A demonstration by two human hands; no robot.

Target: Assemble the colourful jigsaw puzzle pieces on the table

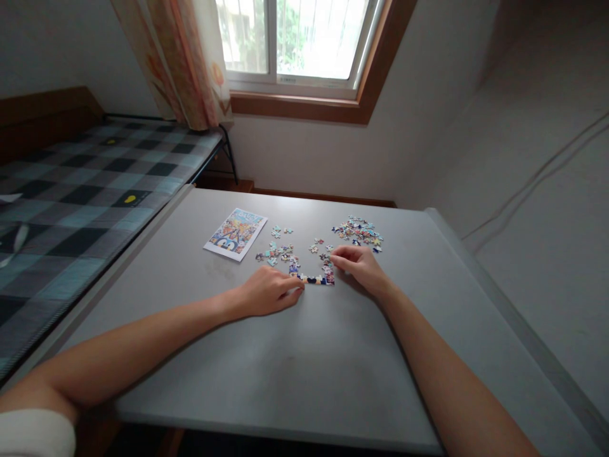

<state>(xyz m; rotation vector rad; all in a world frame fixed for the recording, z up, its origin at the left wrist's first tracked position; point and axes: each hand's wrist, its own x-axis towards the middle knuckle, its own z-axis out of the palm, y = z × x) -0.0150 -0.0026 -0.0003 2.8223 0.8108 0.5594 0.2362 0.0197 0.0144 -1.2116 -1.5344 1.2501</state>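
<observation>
A partly joined jigsaw puzzle (311, 280) lies on the grey table, forming a U-shaped strip with a bottom edge and two short sides. My left hand (271, 291) rests palm down at its lower left corner, index finger stretched out and touching the edge, the other fingers loosely bent. At the top of the puzzle's right side, my right hand (359, 265) pinches with thumb and index finger at a small jigsaw piece (325, 257), largely hidden by the fingertips. Several loose pieces (273, 252) lie just left of the strip, and a few more (314, 245) lie above it.
A pile of loose pieces (359, 230) lies at the back right of the table (285, 374). The printed picture sheet (236, 235) is at the back left. Beyond the table stand a bed with a checked cover (143, 152), a curtain (190, 63) and a window (314, 41).
</observation>
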